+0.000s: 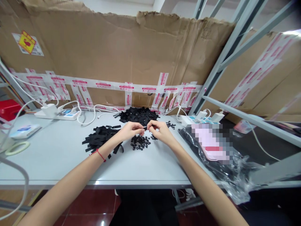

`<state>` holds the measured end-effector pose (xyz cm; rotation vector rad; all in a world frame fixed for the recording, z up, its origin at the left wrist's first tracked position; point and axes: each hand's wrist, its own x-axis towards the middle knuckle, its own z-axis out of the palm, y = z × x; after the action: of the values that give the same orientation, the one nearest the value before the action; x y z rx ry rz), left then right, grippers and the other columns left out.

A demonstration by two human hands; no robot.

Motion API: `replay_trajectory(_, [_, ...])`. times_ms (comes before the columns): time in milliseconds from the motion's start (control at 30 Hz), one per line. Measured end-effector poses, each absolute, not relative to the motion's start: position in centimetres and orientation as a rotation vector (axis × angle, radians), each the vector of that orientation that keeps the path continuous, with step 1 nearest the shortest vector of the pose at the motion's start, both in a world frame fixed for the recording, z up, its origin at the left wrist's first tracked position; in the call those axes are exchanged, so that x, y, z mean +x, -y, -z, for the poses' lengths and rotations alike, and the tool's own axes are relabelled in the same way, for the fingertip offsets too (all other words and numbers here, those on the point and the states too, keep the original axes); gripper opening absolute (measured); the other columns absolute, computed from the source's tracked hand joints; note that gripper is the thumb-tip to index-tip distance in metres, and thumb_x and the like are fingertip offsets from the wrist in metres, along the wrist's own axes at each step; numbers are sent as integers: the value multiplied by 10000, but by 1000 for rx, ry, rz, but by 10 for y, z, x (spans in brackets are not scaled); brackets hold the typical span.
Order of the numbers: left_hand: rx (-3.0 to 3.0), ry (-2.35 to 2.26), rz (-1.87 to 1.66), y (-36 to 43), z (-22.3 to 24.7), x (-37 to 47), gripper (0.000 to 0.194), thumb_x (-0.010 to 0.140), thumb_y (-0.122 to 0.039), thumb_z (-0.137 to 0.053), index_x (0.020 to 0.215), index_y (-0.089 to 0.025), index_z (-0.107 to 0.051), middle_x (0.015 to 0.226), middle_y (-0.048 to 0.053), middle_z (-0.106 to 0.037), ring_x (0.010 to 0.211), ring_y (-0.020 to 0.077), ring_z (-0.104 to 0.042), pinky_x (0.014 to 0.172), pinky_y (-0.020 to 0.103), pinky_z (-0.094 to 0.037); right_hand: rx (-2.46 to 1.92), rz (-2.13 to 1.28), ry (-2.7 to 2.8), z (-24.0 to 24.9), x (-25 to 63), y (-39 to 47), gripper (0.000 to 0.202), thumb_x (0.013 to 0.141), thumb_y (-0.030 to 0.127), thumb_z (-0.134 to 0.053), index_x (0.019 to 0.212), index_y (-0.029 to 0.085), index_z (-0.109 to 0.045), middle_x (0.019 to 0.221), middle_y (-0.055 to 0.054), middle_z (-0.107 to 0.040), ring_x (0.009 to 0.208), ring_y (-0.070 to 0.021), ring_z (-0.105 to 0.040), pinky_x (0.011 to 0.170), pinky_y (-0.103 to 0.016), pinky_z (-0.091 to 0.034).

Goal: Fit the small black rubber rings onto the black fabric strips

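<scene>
Above the middle of the table, my left hand (130, 130) and my right hand (162, 131) nearly meet, fingertips pinched. Between them shows a small black strip (145, 128), mostly hidden by the fingers. Below the hands lies a scatter of small black ring-like pieces (140, 143). A loose pile of black strips (100, 138) spreads beside and partly under my left forearm. Behind the hands rises a larger heap of black strips (138, 115). A few more small black pieces (171, 125) lie beyond my right hand.
A tall cardboard sheet (117, 50) closes off the back. Power strips (68, 115) with white cables stand at both rear corners. On the right, a pink phone-like object (213, 146) lies on clear plastic, beside a metal shelf frame (218, 69). A pale tape ring (17, 148) is at left.
</scene>
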<state>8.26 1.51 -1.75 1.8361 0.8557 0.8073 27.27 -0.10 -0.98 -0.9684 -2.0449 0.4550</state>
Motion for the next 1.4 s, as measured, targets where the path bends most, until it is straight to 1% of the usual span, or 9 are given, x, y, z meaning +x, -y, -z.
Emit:
replay_trajectory(100, [1763,-795,-781,-12,13,83,250,781,-370,-640,793,-120,-648,734,47,-690,729,153,-633,783,298,-480,-1040,-367,2052,10,270,3,165,749,183,-493,592,165,-539,542,13,-535,490,-89,-441,527,-213,-350])
replay_trajectory(200, [1693,-717,-791,-8,10,84,250,791,-374,-638,828,-127,-655,734,32,-679,736,141,-615,788,292,-464,-1042,-383,2068,12,266,5,285,805,308,-535,559,166,-508,516,13,-509,483,-88,-414,512,-218,-326])
replay_trajectory(433, [1570,-669,-784,-7,10,82,231,780,-344,-672,877,-134,-677,769,29,-686,775,136,-605,814,285,-431,-908,-694,2074,17,267,1,414,913,483,-382,637,181,-452,573,33,-402,525,-91,-338,518,-230,-286])
replay_trajectory(600, [1439,-646,-796,-6,8,83,241,738,-335,-717,872,-140,-677,782,28,-690,798,132,-609,830,277,-421,-851,-914,1909,23,264,-3,414,907,537,-354,658,206,-366,599,44,-339,529,-94,-287,513,-238,-271])
replay_trajectory(767, [1352,-780,-747,-4,0,81,245,714,-370,-716,730,-133,-656,703,14,-642,719,118,-589,798,276,-440,-904,-864,1950,27,260,-4,388,903,500,-369,655,202,-371,604,43,-329,555,-98,-291,533,-239,-269])
replay_trajectory(900, [1465,-937,-641,-7,1,74,360,731,-483,-673,668,-132,-627,651,2,-596,621,96,-537,668,244,-435,-944,-761,2068,27,260,-3,352,904,421,-361,636,194,-375,596,40,-363,567,-98,-322,560,-238,-281])
replay_trajectory(1067, [1763,-1108,-570,-15,14,66,307,701,-449,-672,640,-149,-651,546,-13,-583,540,108,-517,562,229,-401,-1037,-806,2181,30,261,-3,353,911,373,-353,613,187,-392,573,42,-382,549,-96,-329,558,-232,-292])
replay_trajectory(1200, [1932,-1198,-509,-16,12,61,242,699,-391,-635,651,-161,-691,518,-13,-604,532,131,-542,568,228,-415,-1064,-841,2248,30,261,-3,359,914,352,-372,615,173,-460,563,35,-448,538,-96,-382,558,-226,-317])
replay_trajectory(1400, [2154,-1215,-536,-13,-9,51,270,745,-378,-584,777,-155,-734,552,1,-623,546,138,-534,530,211,-381,-1176,-870,2162,17,277,-6,376,894,394,-424,714,137,-632,574,5,-551,505,-96,-460,518,-212,-354])
